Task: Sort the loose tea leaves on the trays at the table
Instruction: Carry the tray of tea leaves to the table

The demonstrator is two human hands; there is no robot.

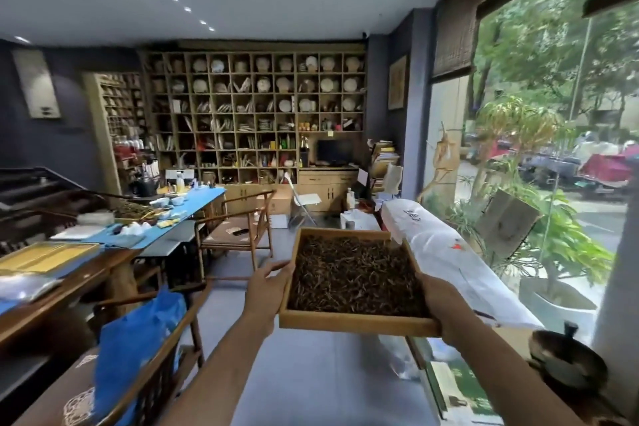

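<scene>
Both hands are holding a wooden tray (356,323) up in the air, near centre of the scene. Left hand (264,290) is gripping the tray's left edge, thumb over the rim. Right hand (444,304) is gripping the right near corner, fingers curled round it. Dark loose tea leaves (354,275) are filling the tray. The table (86,273) with a yellow tray (45,257) is sitting at left; a blue bag (135,339) is resting on a chair near left.
</scene>
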